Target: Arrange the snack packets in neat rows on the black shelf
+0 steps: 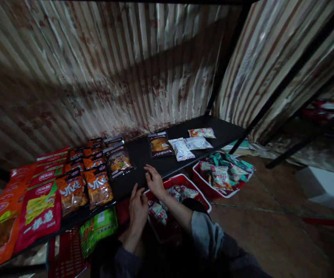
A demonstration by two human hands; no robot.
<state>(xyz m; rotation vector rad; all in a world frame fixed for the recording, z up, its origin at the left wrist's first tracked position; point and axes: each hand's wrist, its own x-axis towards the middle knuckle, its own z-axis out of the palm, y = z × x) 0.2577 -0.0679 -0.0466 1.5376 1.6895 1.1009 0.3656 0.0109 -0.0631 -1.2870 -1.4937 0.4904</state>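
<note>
My left hand (138, 208) is at the front edge of the black shelf (139, 154), fingers apart and nothing visible in them. Just right of it, my right hand (155, 182) reaches over the shelf edge with its fingers loosely spread and no packet in them. A dark brown snack bag (118, 160) lies left of both hands. Beyond my right hand rests another brown bag (159, 144), beside a white packet (182, 149). Under my forearms stands a red basket (203, 197) with small snack packets (159, 212) inside.
Orange-and-black bags (99, 187), pink bags (41, 208) and orange bags (2, 220) stand in rows at left. A second basket (217, 195) holds more packets on the floor at right. A green bag (99, 229) lies below the shelf. Black metal posts (227, 58) frame the shelf, with striped curtain (126, 77) behind.
</note>
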